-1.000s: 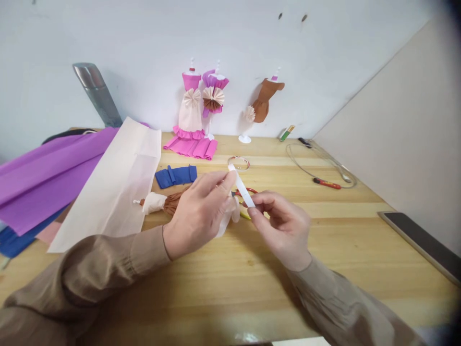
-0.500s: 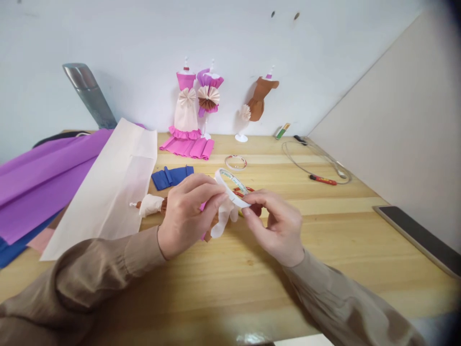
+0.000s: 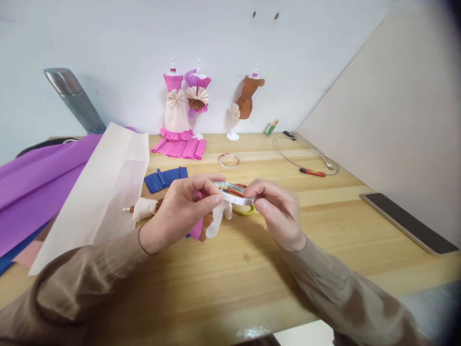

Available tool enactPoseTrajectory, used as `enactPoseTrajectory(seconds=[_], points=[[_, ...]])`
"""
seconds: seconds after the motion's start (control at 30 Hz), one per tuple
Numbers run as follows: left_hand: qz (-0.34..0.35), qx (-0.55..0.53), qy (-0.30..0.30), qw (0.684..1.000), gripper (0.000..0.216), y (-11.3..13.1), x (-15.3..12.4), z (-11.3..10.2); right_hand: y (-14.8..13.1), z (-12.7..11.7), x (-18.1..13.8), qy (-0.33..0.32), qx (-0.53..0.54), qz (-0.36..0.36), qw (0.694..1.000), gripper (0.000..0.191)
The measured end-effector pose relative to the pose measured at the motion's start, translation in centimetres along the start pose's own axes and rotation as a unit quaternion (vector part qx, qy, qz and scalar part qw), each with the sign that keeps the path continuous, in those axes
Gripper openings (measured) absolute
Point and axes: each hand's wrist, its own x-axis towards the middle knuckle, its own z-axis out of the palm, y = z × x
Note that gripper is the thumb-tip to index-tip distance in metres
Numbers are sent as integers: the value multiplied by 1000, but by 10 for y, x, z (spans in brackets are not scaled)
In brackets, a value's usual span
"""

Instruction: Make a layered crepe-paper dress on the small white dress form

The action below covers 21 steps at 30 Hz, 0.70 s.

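Note:
Between my two hands is a narrow white roll of double-sided tape [image 3: 237,198], raised above the table and seen nearly edge-on. My left hand [image 3: 180,209] pinches its left side between thumb and fingers. At its right side, my right hand [image 3: 279,211] has thumb and forefinger closed on the rim. Below and behind the roll are pieces of white [image 3: 215,222], pink [image 3: 196,230] and brown paper, partly covered by my left hand. A yellow-green ring [image 3: 245,210] and a red-handled tool show past the roll; the tool is mostly hidden.
Dressed miniature mannequins [image 3: 176,108] stand along the wall. Another small figure [image 3: 144,209] lies left of my hand, near folded blue paper [image 3: 165,179]. Purple [image 3: 46,173] and cream sheets [image 3: 97,202] cover the left. A second tape roll [image 3: 228,161], cable [image 3: 281,146] and phone [image 3: 408,221] lie beyond.
The tape roll has tipped from a slant to nearly level, edge toward me. My hands have moved slightly apart, still on it. The whole view has shifted a little.

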Motion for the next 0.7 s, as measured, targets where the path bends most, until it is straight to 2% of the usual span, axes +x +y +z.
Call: enactPoseTrajectory(seconds=[0.03, 0.1, 0.17, 0.27, 0.33, 0.47, 0.53, 0.7], points=[[-12, -14, -10, 1000, 19, 1, 0, 0, 2, -1, 1, -12, 23, 7, 1000, 18], [-11, -21, 22, 999, 17, 1, -1, 0, 2, -3, 3, -23, 23, 0, 999, 15], [13, 6, 76, 997, 14, 1, -3, 2, -3, -3, 5, 11, -56, -44, 997, 25], [60, 68, 115, 989, 13, -2, -7, 7, -18, 2, 4, 72, -201, -129, 968, 36], [122, 103, 107, 981, 14, -4, -10, 11, -28, 6, 3, 61, -227, -141, 962, 33], [240, 143, 77, 957, 15, -5, -16, 16, -35, 9, 2, 25, -192, -124, 973, 15], [261, 148, 72, 951, 15, -4, -18, 17, -34, 7, 3, 17, -175, -124, 977, 9], [257, 150, 57, 953, 16, 2, -20, 17, -33, 3, 4, -7, -167, -126, 978, 12]])
